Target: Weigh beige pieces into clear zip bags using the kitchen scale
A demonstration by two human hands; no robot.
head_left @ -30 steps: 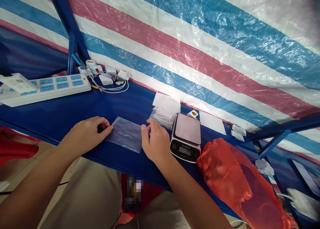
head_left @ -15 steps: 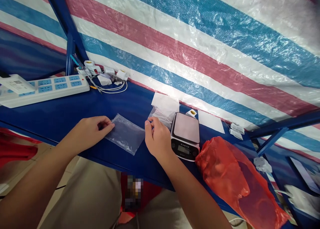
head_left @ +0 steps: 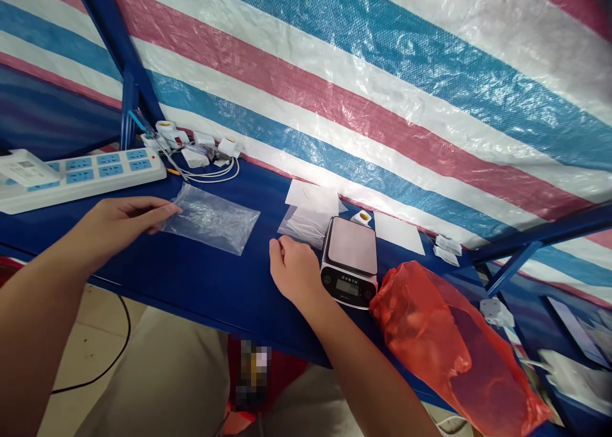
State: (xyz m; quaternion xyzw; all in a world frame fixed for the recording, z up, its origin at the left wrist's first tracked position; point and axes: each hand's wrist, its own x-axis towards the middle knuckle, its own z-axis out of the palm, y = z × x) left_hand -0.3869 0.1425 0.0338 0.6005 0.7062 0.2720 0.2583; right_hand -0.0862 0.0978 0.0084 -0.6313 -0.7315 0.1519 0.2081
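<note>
My left hand (head_left: 138, 217) pinches the left end of a clear plastic bag (head_left: 215, 220), which looks flat and stretches rightward over the blue table (head_left: 191, 284). To the right, my right hand (head_left: 296, 268) is closed beside a digital kitchen scale (head_left: 352, 249), apart from the bag in the left hand. Whether anything sits in the right fingers is hidden. Just beyond that hand lie more clear plastic bags (head_left: 303, 225), partly under a sheet of white paper (head_left: 313, 197). The scale's display is lit faintly, its digits too small to read.
A white power strip (head_left: 100, 176) runs along the left, with plugs and cables (head_left: 205, 153) behind it. A red plastic bag (head_left: 430, 329) lies right of the scale. White paper (head_left: 399, 232) and small white packets (head_left: 448, 249) lie near the striped sheet (head_left: 335, 93).
My left hand has moved left and slightly away, drawing the clear plastic bag with it. The right hand has let go of the bag's right end and curled its fingers.
</note>
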